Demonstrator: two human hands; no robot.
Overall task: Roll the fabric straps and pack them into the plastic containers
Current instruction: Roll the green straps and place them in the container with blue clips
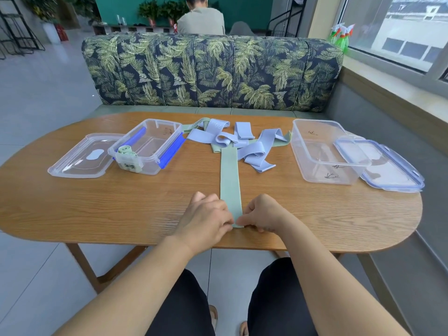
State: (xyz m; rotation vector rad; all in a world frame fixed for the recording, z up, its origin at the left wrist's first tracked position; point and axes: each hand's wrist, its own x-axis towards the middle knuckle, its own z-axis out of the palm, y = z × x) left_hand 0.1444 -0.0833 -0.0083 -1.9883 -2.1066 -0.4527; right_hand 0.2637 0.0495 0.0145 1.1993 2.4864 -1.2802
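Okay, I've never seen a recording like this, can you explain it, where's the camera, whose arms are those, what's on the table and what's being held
No machine here: one camera worn on a person's head looks forward and down, so the arms are that person's own. The left hand and right hand both pinch the near end of a long pale green fabric strap lying flat on the oval wooden table. Beyond lies a loose pile of pale blue fabric straps. At left, a clear plastic container with blue clips holds rolled green fabric, its clear lid beside it. At right stands a larger clear plastic container, seemingly empty, beside its blue-rimmed lid.
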